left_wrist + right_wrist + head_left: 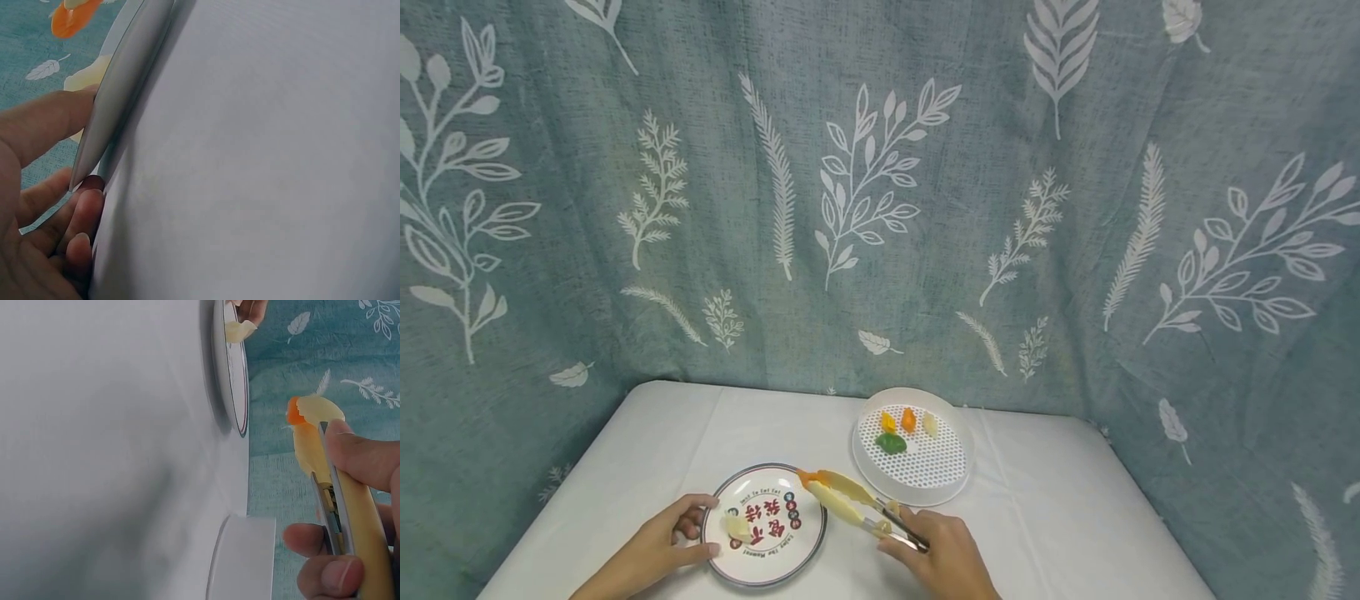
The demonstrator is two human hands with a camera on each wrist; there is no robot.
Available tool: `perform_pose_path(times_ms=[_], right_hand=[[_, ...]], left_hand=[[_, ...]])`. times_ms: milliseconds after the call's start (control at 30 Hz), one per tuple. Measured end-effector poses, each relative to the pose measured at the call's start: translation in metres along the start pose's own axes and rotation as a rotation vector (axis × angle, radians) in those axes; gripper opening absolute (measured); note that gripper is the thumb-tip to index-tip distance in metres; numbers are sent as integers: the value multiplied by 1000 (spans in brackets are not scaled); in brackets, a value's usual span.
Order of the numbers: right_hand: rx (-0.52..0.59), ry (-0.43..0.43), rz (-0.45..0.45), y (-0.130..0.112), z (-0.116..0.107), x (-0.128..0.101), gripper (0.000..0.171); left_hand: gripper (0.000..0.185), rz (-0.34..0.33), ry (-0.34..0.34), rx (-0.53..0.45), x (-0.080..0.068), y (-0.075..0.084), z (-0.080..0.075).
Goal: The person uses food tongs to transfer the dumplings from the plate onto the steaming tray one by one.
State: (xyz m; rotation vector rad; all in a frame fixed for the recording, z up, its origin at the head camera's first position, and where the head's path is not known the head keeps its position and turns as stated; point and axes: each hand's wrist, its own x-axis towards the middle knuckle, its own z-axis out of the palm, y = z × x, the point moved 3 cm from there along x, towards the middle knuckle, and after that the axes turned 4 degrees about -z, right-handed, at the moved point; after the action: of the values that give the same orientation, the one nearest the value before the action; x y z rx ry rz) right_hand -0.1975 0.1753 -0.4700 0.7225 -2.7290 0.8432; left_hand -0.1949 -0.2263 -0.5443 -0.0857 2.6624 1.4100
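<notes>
Nearest the head camera, at the bottom edge of the view, the right hand (943, 550) is seen curled round the metal handles of a pair of food tongs (850, 502). Thumb and fingers are wrapped on the handles, as the right wrist view confirms, and the pale yellow arms with orange tips are held close together, pointing left over the rim of the printed plate (808, 533). No food can be made out between the tips.

To the left, the left hand (658, 546) is laid against the near-left rim of the plate, with the thumb (700, 501) on the upper edge and the fingers curled under the rim, so that the plate is gripped at its edge. In the left wrist view, the rim is seen pinched between thumb and fingers.

A pale yellow dumpling-shaped piece (736, 527) is found on the left part of the plate, just beside the left thumb. Red characters and small coloured dots are printed across the plate's centre.

Behind and to the right of the plate, near it, a white perforated steamer tray (940, 479) is set on the white tablecloth (1060, 517). Four small pieces are grouped at its far side: a yellow one (887, 422), an orange one (908, 419), a pale one (930, 425) and a green one (891, 443).

A grey-green curtain with white leaf prints (880, 183) is hung behind the table.
</notes>
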Motion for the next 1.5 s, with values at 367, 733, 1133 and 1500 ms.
perform_pose_path(times_ms=[367,733,1133,1500], right_hand=[[-101,111,14,17,-17,-1,72],[-161,175,82,38,-35,-6,63],[-233,226,122,67,-54,-8,57],[-285,129,283,96,-58,-3,75]], left_hand=[[72,-4,13,8,1,-1,1],[74,-14,8,27,0,0,2],[72,21,4,12,0,0,0],[71,17,-4,-3,-1,0,0]])
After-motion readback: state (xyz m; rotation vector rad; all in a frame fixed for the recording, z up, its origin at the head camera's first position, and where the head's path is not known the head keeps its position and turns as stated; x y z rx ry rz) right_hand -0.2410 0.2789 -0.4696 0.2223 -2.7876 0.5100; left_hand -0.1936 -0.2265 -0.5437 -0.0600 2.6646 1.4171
